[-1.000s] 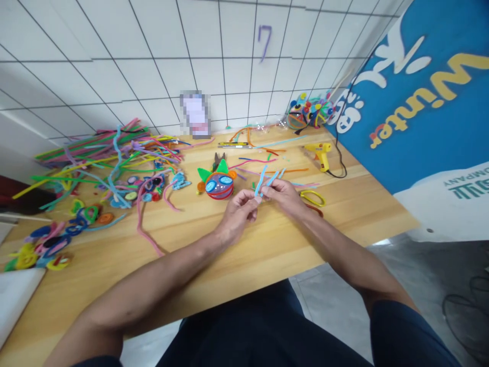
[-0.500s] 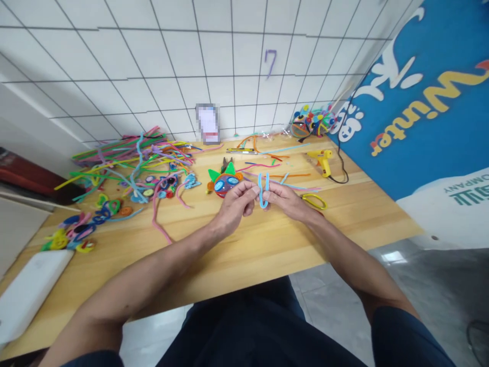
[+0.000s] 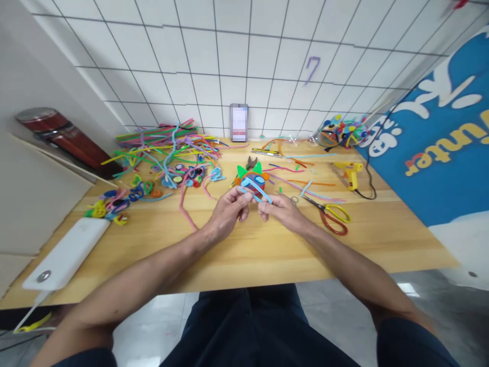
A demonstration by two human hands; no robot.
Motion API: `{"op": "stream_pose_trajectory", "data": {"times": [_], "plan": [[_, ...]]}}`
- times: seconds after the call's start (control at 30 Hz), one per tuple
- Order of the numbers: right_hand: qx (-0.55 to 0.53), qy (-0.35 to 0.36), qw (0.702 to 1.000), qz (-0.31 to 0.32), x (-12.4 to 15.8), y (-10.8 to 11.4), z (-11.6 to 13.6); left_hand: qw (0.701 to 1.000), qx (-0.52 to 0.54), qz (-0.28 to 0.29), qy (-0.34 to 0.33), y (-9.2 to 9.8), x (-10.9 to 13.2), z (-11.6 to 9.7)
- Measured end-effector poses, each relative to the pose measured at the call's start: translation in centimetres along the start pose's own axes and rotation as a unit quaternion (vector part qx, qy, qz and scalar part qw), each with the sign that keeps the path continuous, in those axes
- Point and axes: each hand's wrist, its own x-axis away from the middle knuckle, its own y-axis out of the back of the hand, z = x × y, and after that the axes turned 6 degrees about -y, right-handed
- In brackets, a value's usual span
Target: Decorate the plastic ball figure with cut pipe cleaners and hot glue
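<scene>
A light blue pipe cleaner (image 3: 263,192), bent into a narrow U, is pinched between both hands above the table. My left hand (image 3: 232,208) is closed on its left part with thumb and fingertips. My right hand (image 3: 281,210) grips the right end, its fingers curled. Just behind the hands sits a round figure (image 3: 259,176) with green ears and orange trim, partly covered by the pipe cleaner. Scissors (image 3: 331,214) with yellow and red handles lie to the right of my right hand. A long pink pipe cleaner (image 3: 182,204) lies left of my left hand.
Many coloured pipe cleaners (image 3: 153,137) are heaped at the back left. A yellow glue gun (image 3: 351,173) with a black cord lies at right. A phone (image 3: 239,122) leans on the tiled wall. A white device (image 3: 69,250) and red-brown flask (image 3: 72,142) are at left.
The blue pipe cleaner has turned from upright to slanting. My view has swung left, so the table appears shifted right, and the scissors now show fully.
</scene>
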Motion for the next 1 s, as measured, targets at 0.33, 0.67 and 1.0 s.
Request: {"op": "stream_pose_trajectory", "data": {"times": [0.33, 0.67, 1.0], "plan": [[-0.17, -0.087, 0.98, 0.05, 0.9, -0.1, -1.7, 0.998, -0.026, 0.062, 0.015, 0.9, 0.5, 1.1], [-0.186, -0.096, 0.975, 0.076, 0.9, 0.1, -2.5, 0.997, -0.015, 0.061, 0.051, 0.8, 0.8, 1.5], [-0.089, -0.054, 0.994, 0.023, 0.8, 0.3, -3.0, 0.995, -0.056, 0.066, 0.053, 1.5, 1.4, 2.2]]}}
